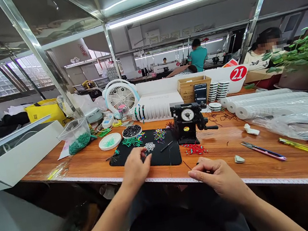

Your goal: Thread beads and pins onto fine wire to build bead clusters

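Note:
My left hand point(135, 167) reaches over the black mat point(160, 156), fingers pinched together near a small pile of white beads point(149, 146). My right hand point(218, 175) rests at the front edge of the wooden table point(227, 147), fingers pinched on a thin dark wire point(188, 166). Piles of green beads point(131, 142) and mixed coloured beads point(159, 134) lie on the mat. Red beads point(194, 148) lie beside the black winding machine point(188, 123). What the left fingers hold is too small to make out.
A white dish of green beads point(110, 141), a bowl of dark beads point(131, 131), a bag of green beads point(78, 135) and a fan point(120, 95) stand at the left. Scissors point(263, 150), a yellow tool point(300, 145), foam rolls point(267, 103) lie right. A person point(265, 52) sits opposite.

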